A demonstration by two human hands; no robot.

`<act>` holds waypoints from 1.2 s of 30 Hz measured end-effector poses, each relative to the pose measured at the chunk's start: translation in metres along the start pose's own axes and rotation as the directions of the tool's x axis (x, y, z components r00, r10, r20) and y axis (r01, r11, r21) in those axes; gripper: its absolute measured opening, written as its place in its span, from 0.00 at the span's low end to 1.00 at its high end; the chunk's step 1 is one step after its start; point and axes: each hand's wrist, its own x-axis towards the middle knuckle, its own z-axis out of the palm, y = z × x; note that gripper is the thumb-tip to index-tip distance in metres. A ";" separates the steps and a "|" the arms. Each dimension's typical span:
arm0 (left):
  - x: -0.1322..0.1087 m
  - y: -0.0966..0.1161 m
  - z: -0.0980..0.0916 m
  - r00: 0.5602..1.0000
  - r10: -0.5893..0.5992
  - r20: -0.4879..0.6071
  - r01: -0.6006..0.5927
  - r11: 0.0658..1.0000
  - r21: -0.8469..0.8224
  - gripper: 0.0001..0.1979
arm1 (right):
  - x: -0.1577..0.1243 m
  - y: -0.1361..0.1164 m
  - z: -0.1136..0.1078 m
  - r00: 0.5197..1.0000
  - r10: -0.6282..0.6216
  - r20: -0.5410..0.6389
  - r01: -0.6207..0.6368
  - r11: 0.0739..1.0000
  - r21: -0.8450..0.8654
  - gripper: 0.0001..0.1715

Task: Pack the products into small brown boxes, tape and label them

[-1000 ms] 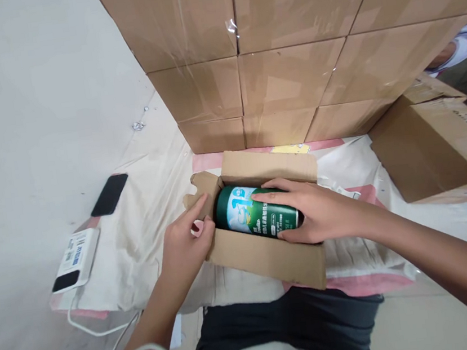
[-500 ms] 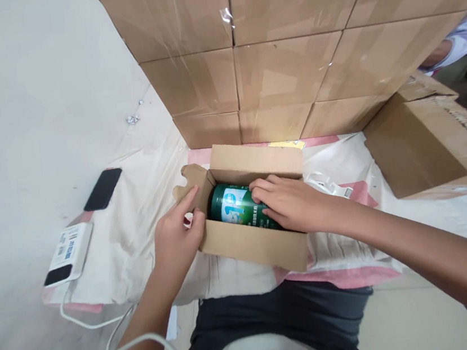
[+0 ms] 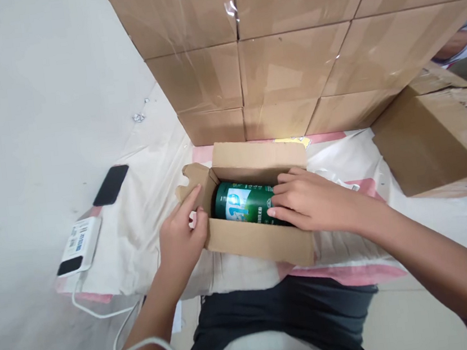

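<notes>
A small cardboard box (image 3: 259, 247) lies with its top flaps open on the cloth-covered surface in front of me. Inside it a green canister (image 3: 246, 203) with a blue and white label rests on its side. My left hand (image 3: 180, 228) grips the box's left end between thumb and index finger, beside the raised end flap. My right hand (image 3: 311, 199) reaches over the right end, its curled fingers on the canister's right part, which they cover.
A wall of taped cardboard boxes (image 3: 284, 69) stands behind. At right, a larger open carton (image 3: 438, 144) lies near another person's arm (image 3: 460, 44). A black phone (image 3: 111, 185) and a white device (image 3: 82, 242) with cables lie at left. White tape-like material (image 3: 338, 178) is partly hidden behind my right hand.
My right hand has shifted right along the canister, uncovering more of its label. The canister has turned a little, its label now sitting differently. My left hand stays at the box's left end.
</notes>
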 end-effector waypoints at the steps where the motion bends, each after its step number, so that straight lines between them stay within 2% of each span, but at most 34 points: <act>1: 0.000 -0.001 0.000 1.000 0.008 0.003 -0.008 1.000 0.010 0.24 | 0.000 0.001 0.000 1.000 -0.021 -0.005 0.021 0.999 0.025 0.32; 6: -0.002 -0.002 0.000 0.998 0.061 0.033 -0.063 0.996 0.064 0.22 | -0.004 0.006 0.006 0.994 -0.025 -0.111 0.034 0.996 0.081 0.29; 8: -0.001 -0.003 0.000 0.991 0.129 0.031 -0.130 0.991 0.039 0.22 | -0.008 0.008 0.012 0.970 -0.061 -0.235 0.085 0.992 0.093 0.25; 9: 0.000 -0.004 0.000 0.984 0.178 0.022 -0.178 0.984 0.015 0.22 | -0.011 0.009 0.016 0.943 -0.082 -0.322 0.121 0.987 0.103 0.23; 11: 0.004 -0.007 -0.002 0.951 0.310 0.019 -0.309 0.950 -0.045 0.20 | -0.017 0.011 0.024 0.866 -0.099 -0.489 0.185 0.974 0.130 0.17; 13: 0.009 -0.014 -0.005 0.871 0.485 0.081 -0.477 0.873 -0.106 0.21 | -0.023 0.013 0.034 0.785 -0.081 -0.614 0.215 0.965 0.147 0.13; 15: 0.013 -0.022 -0.009 0.763 0.619 0.186 -0.593 0.785 -0.182 0.31 | -0.031 0.017 0.047 0.697 0.015 -0.717 0.171 0.968 0.186 0.14; 16: 0.015 -0.026 -0.011 0.725 0.648 0.233 -0.613 0.761 -0.211 0.39 | -0.034 0.019 0.055 0.629 0.104 -0.771 0.123 0.965 0.231 0.15; 17: 0.016 -0.030 -0.012 0.711 0.649 0.271 -0.610 0.761 -0.222 0.46 | -0.037 0.022 0.062 0.545 0.218 -0.810 0.071 0.950 0.304 0.15; 18: 0.017 -0.033 -0.014 0.715 0.632 0.300 -0.594 0.775 -0.216 0.51 | -0.039 0.025 0.070 0.464 0.341 -0.818 0.030 0.916 0.400 0.16; 19: 0.017 -0.035 -0.015 0.724 0.613 0.317 -0.582 0.789 -0.197 0.54 | -0.040 0.027 0.077 0.405 0.452 -0.795 0.011 0.867 0.499 0.17; 20: 0.017 -0.036 -0.016 0.733 0.600 0.321 -0.578 0.798 -0.170 0.54 | -0.041 0.029 0.083 0.376 0.536 -0.756 0.011 0.813 0.582 0.19; 22: 0.019 -0.035 -0.018 0.744 0.603 0.288 -0.595 0.794 -0.125 0.49 | -0.039 0.031 0.093 0.395 0.604 -0.693 0.033 0.744 0.667 0.24; 24: 0.022 -0.029 -0.019 0.754 0.625 0.203 -0.618 0.779 -0.102 0.43 | -0.036 0.030 0.097 0.399 0.582 -0.709 0.061 0.754 0.654 0.28; 26: 0.028 -0.017 -0.019 0.810 0.579 0.095 -0.581 0.814 -0.015 0.34 | -0.032 0.028 0.095 0.387 0.511 -0.767 0.090 0.807 0.583 0.28; 28: 0.036 -0.003 -0.017 0.885 0.465 0.024 -0.465 0.880 0.098 0.31 | -0.027 0.025 0.090 0.430 0.398 -0.810 0.119 0.865 0.488 0.23; 30: 0.042 0.010 -0.014 0.918 0.396 0.040 -0.397 0.902 0.168 0.32 | -0.025 0.022 0.085 0.489 0.274 -0.828 0.130 0.916 0.380 0.18; 31: 0.045 0.015 -0.011 0.908 0.411 0.087 -0.420 0.891 0.170 0.30 | -0.025 0.021 0.083 0.511 0.230 -0.829 0.125 0.933 0.336 0.17; 32: 0.046 0.019 -0.009 0.878 0.452 0.159 -0.474 0.867 0.152 0.27 | -0.026 0.021 0.081 0.519 0.204 -0.830 0.116 0.945 0.305 0.16; 34: 0.044 0.023 -0.004 0.777 0.549 0.309 -0.598 0.797 0.087 0.25 | -0.034 0.023 0.080 0.495 0.211 -0.843 0.066 0.958 0.279 0.15; 36: 0.037 0.022 0.000 0.696 0.594 0.404 -0.661 0.749 0.038 0.32 | -0.048 0.032 0.079 0.445 0.338 -0.829 -0.084 0.938 0.337 0.13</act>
